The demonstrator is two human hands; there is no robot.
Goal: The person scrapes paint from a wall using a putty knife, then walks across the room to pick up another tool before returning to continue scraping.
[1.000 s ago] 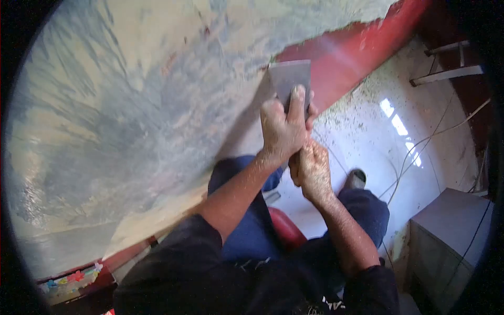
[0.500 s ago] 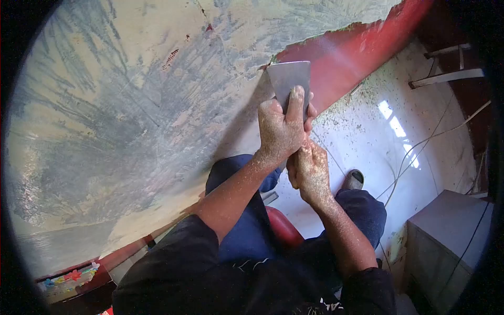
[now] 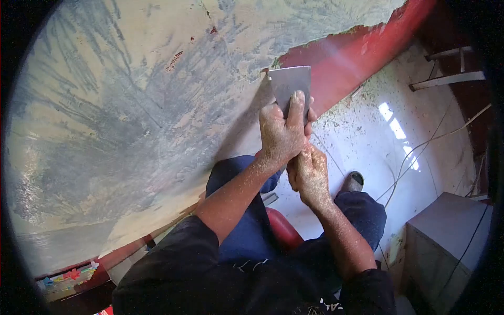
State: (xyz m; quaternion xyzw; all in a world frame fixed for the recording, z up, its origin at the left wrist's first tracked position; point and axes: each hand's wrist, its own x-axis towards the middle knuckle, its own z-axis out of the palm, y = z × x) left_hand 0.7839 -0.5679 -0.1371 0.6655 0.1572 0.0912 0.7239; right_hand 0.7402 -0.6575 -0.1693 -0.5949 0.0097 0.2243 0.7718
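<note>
A wide metal scraper [image 3: 292,83] points away from me, its flat blade lying at the ragged edge between the mottled beige-grey coating [image 3: 157,105] and a bared red strip [image 3: 341,58]. My left hand [image 3: 282,132] is closed around the scraper's upper part, thumb stretched along the blade. Just below it, my right hand [image 3: 311,170] is wrapped round the lower end, and the handle itself is mostly hidden by the fingers. Pale specks of dust cover both hands and forearms.
Flakes lie scattered over the shiny white floor [image 3: 362,136]. A pale cable [image 3: 401,170] runs across it on the right. At lower right stands a grey box-like cabinet [image 3: 446,226]. A red rounded object [image 3: 283,228] shows between my legs.
Both hands and the scraper have drawn back slightly toward me, so the blade's edge sits a little lower. My grip is the same.
</note>
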